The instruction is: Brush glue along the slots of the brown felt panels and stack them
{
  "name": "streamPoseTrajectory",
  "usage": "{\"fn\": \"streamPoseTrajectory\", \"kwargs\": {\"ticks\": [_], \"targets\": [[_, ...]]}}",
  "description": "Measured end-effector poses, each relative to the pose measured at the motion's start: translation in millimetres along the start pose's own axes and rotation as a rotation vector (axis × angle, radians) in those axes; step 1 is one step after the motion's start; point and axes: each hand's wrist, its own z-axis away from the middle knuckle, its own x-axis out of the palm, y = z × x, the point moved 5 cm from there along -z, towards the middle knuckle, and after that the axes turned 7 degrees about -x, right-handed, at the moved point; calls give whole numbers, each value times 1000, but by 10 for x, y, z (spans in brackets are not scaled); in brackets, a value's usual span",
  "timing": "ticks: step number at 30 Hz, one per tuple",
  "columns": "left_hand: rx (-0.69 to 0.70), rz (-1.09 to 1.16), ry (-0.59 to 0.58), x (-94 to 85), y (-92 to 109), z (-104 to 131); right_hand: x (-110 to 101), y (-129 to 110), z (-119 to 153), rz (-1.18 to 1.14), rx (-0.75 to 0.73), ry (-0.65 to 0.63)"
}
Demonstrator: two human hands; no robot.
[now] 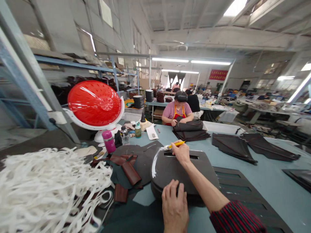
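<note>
A stack of dark leather panels [184, 174] with rounded corners lies in front of me, a long slot cut near the top one's far edge. White paste [154, 165] is smeared along its left and far left edge. My right hand [181, 153] is closed around the yellow handle of a brush [177, 144], whose white-coated bristles touch the panel's far left corner. My left hand [175, 204] rests on the near edge of the stack, its fingers stretched out and holding nothing.
White strips [48, 191] are heaped at left, beside brown leather pieces [131, 173]. Behind stand a pink flask [108, 141], bottles and a red heater-like dish [96, 103]. A co-worker [178, 111] sits across, handling dark pieces [190, 129]. Slotted dark panels [239, 189] lie at right.
</note>
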Motion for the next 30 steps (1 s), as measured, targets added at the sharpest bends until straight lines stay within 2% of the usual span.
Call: {"fn": "streamPoseTrajectory", "kwargs": {"ticks": [4,7,10,14,16,18,20,22,24,25,26,27,28,30], "targets": [[23,-30,-30,-63,41,-36,-1000,626,36,302,167,215],[82,-71,-41,-55,47,-41,-1639,954,239,369,272,322],[115,-78,-49,-11,40,-17,-1947,1037,597,381,294,332],[46,-26,-143,-25,40,-11,-2159,847,1272,433,245,416],[-11,66,-234,-106,31,-84,-2175,636,1573,442,207,498],[-102,229,-350,-217,-23,-241,-2009,356,1758,329,133,532],[-237,411,-409,-339,-151,-470,-1597,29,1807,100,4,413],[-373,523,-372,-440,-340,-716,-1032,-310,1804,-128,-150,175],[-445,533,-390,-451,-517,-893,-562,-549,1830,-274,-274,-5],[-455,491,-425,-426,-590,-944,-425,-590,1852,-308,-301,-51],[-451,432,-466,-391,-652,-970,-370,-570,1879,-315,-302,-72],[-436,370,-502,-355,-700,-977,-405,-491,1910,-292,-281,-68],[-418,320,-525,-324,-737,-969,-529,-364,1945,-243,-246,-38],[-387,282,-545,-289,-770,-929,-989,-41,2019,-79,-171,85]]}}
